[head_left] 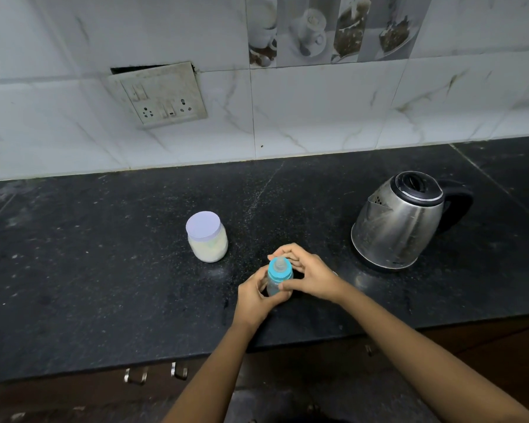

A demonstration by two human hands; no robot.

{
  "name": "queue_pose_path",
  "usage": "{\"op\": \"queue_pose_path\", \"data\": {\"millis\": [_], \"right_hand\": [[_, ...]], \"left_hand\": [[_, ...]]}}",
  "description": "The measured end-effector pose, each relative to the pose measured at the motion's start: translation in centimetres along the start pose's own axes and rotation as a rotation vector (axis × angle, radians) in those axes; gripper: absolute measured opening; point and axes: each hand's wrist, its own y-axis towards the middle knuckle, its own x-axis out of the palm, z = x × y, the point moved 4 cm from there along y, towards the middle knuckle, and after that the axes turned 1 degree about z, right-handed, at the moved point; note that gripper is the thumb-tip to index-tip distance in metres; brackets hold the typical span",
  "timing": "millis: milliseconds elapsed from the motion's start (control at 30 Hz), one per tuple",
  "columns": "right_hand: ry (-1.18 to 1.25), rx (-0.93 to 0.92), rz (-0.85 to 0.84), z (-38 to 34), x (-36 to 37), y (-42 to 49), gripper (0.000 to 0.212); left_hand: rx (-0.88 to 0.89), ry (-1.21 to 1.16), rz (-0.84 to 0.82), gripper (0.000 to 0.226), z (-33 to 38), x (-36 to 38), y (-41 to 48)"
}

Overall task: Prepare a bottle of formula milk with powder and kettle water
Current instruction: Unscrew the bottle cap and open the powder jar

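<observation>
Two grips are sharing the bottle (273,289), near you between jar (207,242) and kettle (397,222): your left hand (255,297) is clasping its body to steady it while your right hand (307,276) is curling round the blue cap (283,274), probably to unscrew it.

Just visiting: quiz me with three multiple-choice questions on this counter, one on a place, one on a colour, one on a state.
1. The kettle stands where, seen from the person? A) left of the bottle B) right of the bottle C) on the floor
2. The bottle's collar is: A) red B) yellow C) blue
3. The powder jar is: A) lidded B) open C) tipped over
Answers: 1 B, it stands beyond the right hand; 2 C, it is blue under the teat; 3 A, its pale lid sits on top.
</observation>
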Motion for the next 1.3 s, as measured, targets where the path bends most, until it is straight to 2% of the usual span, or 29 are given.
{"op": "queue_pose_path", "data": {"millis": [133, 233, 333, 433, 500, 633, 700, 933, 1033, 1100, 1200, 1300], "right_hand": [[0.239, -0.026, 0.194, -1.7, -1.8, -0.7, 0.057], [0.204, -0.036, 0.279, -3.6, -4.7, -1.7, 0.055], [-0.049, -0.059, 0.234, -4.8, -7.4, -2.7, 0.052], [-0.541, -0.039, 0.096, -4.8, -9.0, -3.4, 0.064], [-0.769, 0.029, -0.013, -4.0, -9.2, -3.7, 0.068], [-0.894, 0.139, -0.099, -1.6, -8.0, -3.5, 0.053], [-0.949, 0.166, -0.130, -0.5, -7.3, -3.4, 0.055], [-0.940, 0.230, -0.142, 1.6, -5.7, -3.3, 0.068], [-0.899, 0.233, -0.091, 1.3, -5.7, -3.4, 0.076], [-0.856, 0.143, -0.008, -0.3, -5.6, -3.0, 0.067], [-0.738, -0.112, 0.197, -4.5, -4.1, -0.6, 0.046], [-0.627, -0.188, 0.275, -8.1, -0.8, 3.6, 0.039]], "left_hand": [[0.000, 0.024, 0.025, 0.058, -0.3, 0.0, -0.2], [0.004, 0.047, 0.027, 0.057, -0.6, 0.2, -0.3], [0.028, 0.067, 0.032, 0.056, -0.8, 0.3, -0.4], [0.037, 0.083, 0.065, 0.058, -1.0, 0.5, -0.6], [0.042, 0.097, 0.079, 0.059, -1.2, 0.7, -0.6], [0.056, 0.149, 0.089, 0.061, -1.5, 0.9, -0.6], [0.067, 0.173, 0.095, 0.062, -1.5, 0.9, -0.7], [0.064, 0.234, 0.062, 0.068, -1.5, 0.9, -0.8], [0.036, 0.294, 0.028, 0.078, -2.0, 0.4, -1.1], [0.021, 0.318, 0.034, 0.085, -2.5, -0.5, -1.6], [0.012, 0.311, 0.129, 0.079, -2.9, -2.7, -2.6], [-0.015, 0.264, 0.257, 0.073, -2.9, -5.3, -3.2]]}}
